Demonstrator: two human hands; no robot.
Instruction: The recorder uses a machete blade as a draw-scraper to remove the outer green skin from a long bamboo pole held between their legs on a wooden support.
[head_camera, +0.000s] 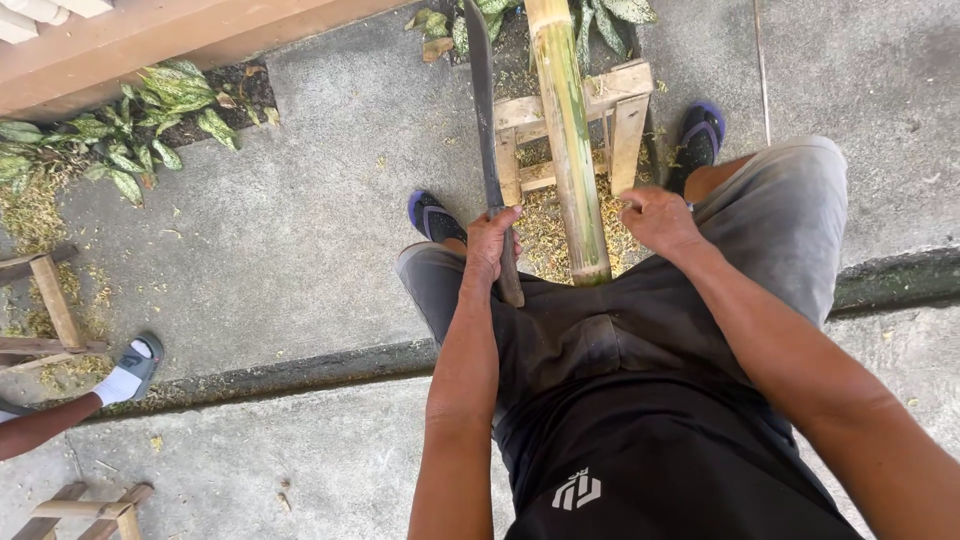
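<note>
Currently between cuts, I judge: left hand (492, 243) clamped on machete (484, 130); right hand (655, 218) fisted beside bamboo pole (568, 130) across wooden stand (628, 110). Next needs pole steadied.

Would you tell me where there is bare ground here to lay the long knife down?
Bare concrete lies open between the leafy plants and the left hand gripping the long knife. More lies beyond the right shoe. It is crowded around the bamboo pole on the wooden stand, amid shavings.
</note>
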